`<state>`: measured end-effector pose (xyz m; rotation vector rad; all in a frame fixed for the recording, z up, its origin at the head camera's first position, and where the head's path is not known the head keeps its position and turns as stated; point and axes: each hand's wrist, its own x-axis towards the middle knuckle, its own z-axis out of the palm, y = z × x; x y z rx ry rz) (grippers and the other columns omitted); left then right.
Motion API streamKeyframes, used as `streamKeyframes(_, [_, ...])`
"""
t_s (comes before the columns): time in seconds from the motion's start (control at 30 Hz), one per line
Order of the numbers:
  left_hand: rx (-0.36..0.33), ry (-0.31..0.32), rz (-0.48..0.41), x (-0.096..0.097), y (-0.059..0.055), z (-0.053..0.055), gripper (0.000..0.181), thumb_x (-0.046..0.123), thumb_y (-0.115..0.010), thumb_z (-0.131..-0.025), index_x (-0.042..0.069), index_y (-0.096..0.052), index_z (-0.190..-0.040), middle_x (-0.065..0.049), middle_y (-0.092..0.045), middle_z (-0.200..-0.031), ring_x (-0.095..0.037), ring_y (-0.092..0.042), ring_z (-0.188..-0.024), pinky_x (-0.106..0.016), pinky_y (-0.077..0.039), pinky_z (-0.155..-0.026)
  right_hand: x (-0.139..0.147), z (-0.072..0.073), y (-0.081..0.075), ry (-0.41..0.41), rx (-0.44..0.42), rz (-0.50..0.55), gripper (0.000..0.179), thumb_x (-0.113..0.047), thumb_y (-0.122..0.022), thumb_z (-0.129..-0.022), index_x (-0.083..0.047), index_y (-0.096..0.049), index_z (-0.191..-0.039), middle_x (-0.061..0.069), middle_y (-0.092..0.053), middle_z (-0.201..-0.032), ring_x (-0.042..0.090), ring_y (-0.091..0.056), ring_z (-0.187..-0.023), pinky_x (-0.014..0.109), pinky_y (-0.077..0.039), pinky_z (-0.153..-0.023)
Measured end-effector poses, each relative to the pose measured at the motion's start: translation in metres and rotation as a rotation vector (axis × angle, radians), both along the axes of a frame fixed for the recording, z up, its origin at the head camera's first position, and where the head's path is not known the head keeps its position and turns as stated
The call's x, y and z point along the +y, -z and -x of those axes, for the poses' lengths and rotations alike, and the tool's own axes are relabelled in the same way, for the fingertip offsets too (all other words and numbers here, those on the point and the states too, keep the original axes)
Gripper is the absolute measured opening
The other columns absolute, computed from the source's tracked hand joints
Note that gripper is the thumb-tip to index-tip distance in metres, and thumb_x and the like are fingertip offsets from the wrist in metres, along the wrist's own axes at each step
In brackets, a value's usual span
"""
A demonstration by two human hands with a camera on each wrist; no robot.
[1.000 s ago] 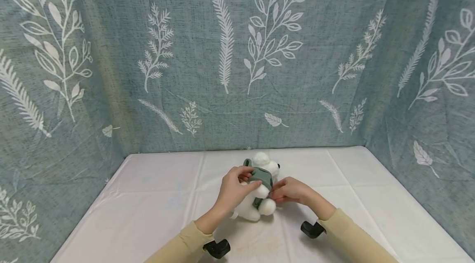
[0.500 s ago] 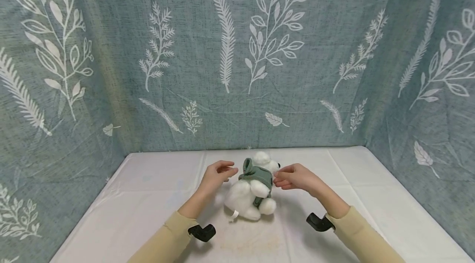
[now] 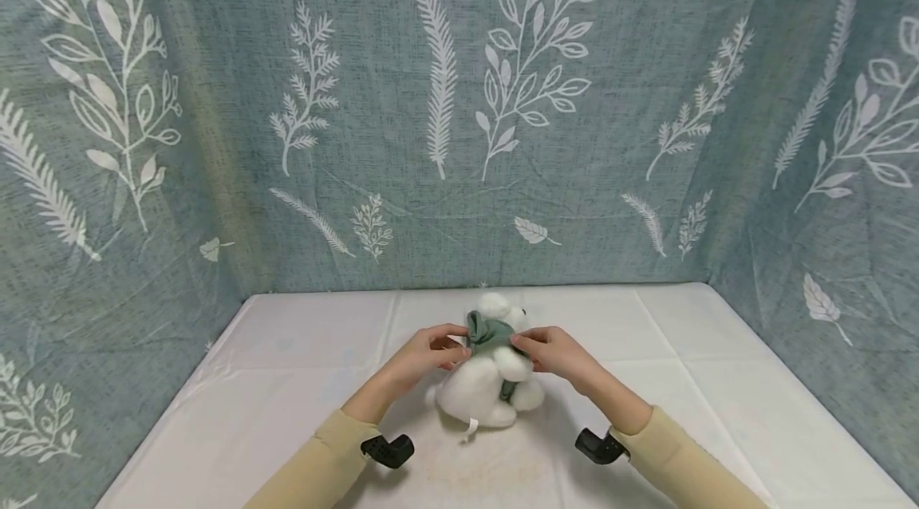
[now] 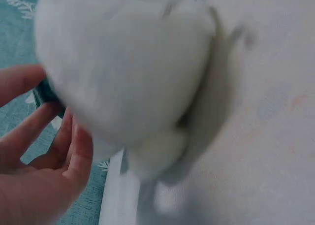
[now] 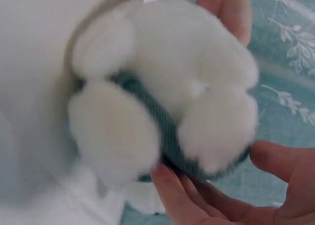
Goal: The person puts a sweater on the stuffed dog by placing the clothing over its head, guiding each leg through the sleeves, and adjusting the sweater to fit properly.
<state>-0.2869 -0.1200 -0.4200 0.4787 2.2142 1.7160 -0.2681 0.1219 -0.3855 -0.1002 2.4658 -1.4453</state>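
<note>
A white plush animal (image 3: 470, 389) with a dark nose sits on the table, its back mostly toward me. Around its neck is a green knitted scarf (image 3: 490, 333), with one length showing down between its limbs. My left hand (image 3: 422, 357) pinches the scarf at the toy's back left between thumb and fingertips; a bit of green fabric (image 4: 45, 93) shows there in the left wrist view. On the other side my right hand (image 3: 562, 354) holds the scarf's edge, thumb above and fingers (image 5: 179, 200) beneath in the right wrist view. The toy's face is largely hidden.
A white cloth (image 3: 301, 381) with creases and faint brownish stains covers the table. Behind and at both sides hangs a blue-green leaf-patterned curtain (image 3: 373, 110). A small white tag (image 3: 471, 428) sticks out from the toy's base. Each wrist wears a black camera (image 3: 388, 451).
Half a second ago the left hand was off the toy and the right beside its face. Both now hold the scarf. The toy has turned slightly, its nose shifting left and its tag right.
</note>
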Motion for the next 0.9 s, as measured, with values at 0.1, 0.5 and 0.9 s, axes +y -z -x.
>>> streamKeyframes(0.1, [-0.007,0.070,-0.021,-0.001,-0.001,-0.004,0.051,0.022,-0.065,-0.090,0.004,-0.050,-0.135,-0.010,-0.065,-0.107,-0.014,-0.060,-0.092,-0.046,-0.050,-0.087,0.001,0.004,0.004,-0.007,-0.001,0.014,0.053,-0.041,-0.052,-0.096,-0.001,-0.054,-0.131,0.015,-0.056,-0.131,0.032,-0.053,-0.121,0.044,-0.048,-0.094])
streamKeyframes(0.5, [-0.040,0.213,-0.084,0.004,-0.001,-0.030,0.045,0.016,-0.062,-0.092,0.009,-0.049,-0.135,-0.016,-0.069,-0.107,-0.019,-0.066,-0.099,-0.045,-0.049,-0.088,0.009,0.024,0.012,-0.155,-0.029,0.112,0.044,-0.037,-0.053,-0.096,-0.009,-0.058,-0.129,0.013,-0.049,-0.140,0.035,-0.036,-0.136,0.058,-0.035,-0.103])
streamKeyframes(0.9, [0.065,0.087,-0.086,0.005,0.001,-0.048,0.035,0.019,-0.061,-0.093,0.006,-0.057,-0.125,-0.017,-0.069,-0.105,-0.026,-0.066,-0.096,-0.046,-0.052,-0.083,0.009,0.017,0.010,-0.034,0.206,-0.029,0.047,-0.045,-0.060,-0.090,-0.012,-0.060,-0.125,0.007,-0.063,-0.122,0.028,-0.056,-0.117,0.048,-0.046,-0.095])
